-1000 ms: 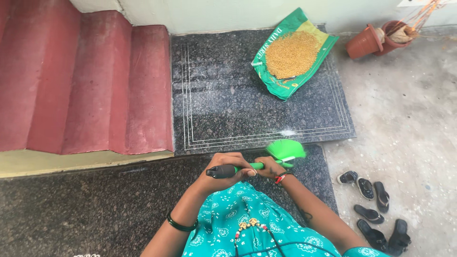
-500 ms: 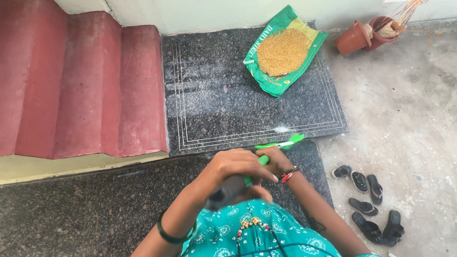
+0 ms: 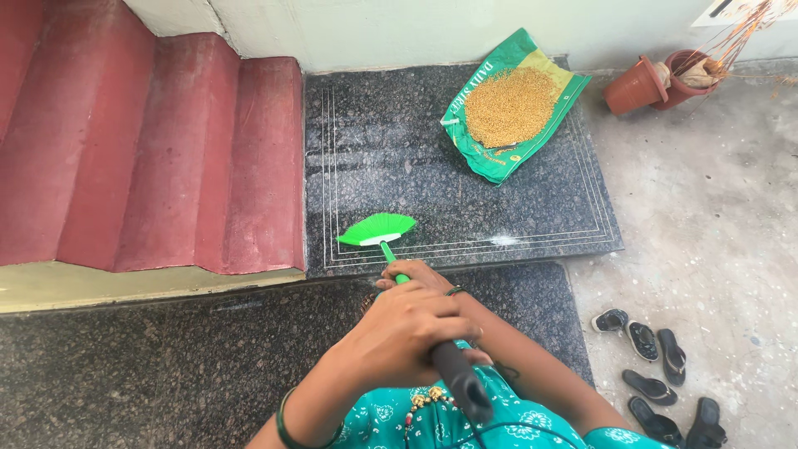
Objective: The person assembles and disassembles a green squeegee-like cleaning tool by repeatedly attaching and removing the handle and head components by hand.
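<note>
Gripping the green broom [image 3: 391, 241] with both hands [image 3: 407, 333] clamped round its handle, a wide sweep risks scattering the grain [image 3: 509, 106] off its green sack [image 3: 499, 162]

broom head [image 3: 378, 229]: swung from right edge to slab's left | hands [image 3: 407, 333]: handle end now toward body

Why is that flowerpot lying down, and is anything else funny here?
The orange flowerpot lies tipped on its side by the wall. A heap of yellow grain sits on a flattened green bag on the stone floor.
</note>
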